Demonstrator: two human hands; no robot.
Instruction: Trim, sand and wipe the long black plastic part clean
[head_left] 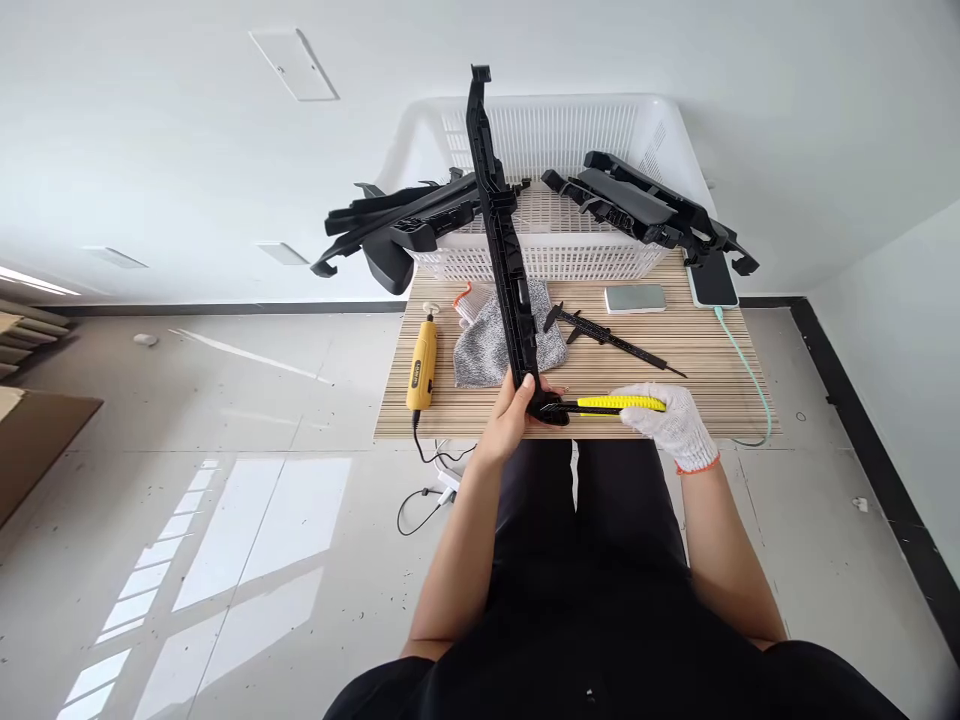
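My bare left hand (512, 412) is closed around the near end of a long black plastic part (496, 215), which stands up from the small wooden table (697, 350) and reaches over the basket. My right hand (670, 418), in a white knit glove, grips a yellow utility knife (611, 405). The knife's blade end points left and touches the bottom of the black part, close to my left fingers.
A white slotted basket (555, 135) at the table's far side carries several black plastic parts across its rim (397, 225) (645, 210). On the table lie a grey glove (484, 345), a yellow rotary tool (422, 372), a black caliper (607, 337), a grey block (635, 298) and a phone (712, 280) on a cable.
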